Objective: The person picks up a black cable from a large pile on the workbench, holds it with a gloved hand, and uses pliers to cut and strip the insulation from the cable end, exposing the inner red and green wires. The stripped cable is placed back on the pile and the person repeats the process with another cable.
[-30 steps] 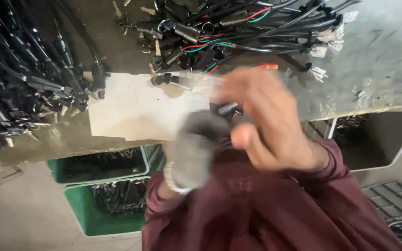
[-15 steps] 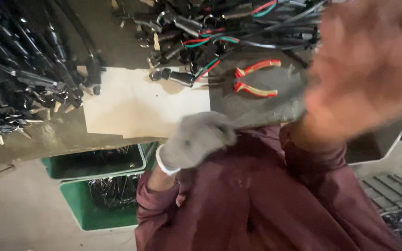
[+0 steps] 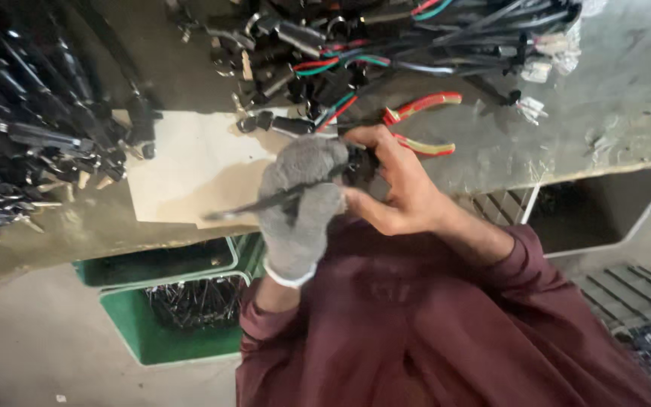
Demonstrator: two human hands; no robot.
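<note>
A worn grey workbench (image 3: 627, 98) carried the work. At its near edge, the fingers of the gloved left hand (image 3: 301, 197) were curled shut around a black cable (image 3: 265, 202), while the bare right hand (image 3: 401, 188) pinched the cable's black connector (image 3: 359, 164). Just beyond lay red-handled pliers (image 3: 422, 124); a pale board (image 3: 190, 162) lay alongside, wire harnesses (image 3: 386, 45) towards the far edge, and green crates (image 3: 167, 301) below.
</note>
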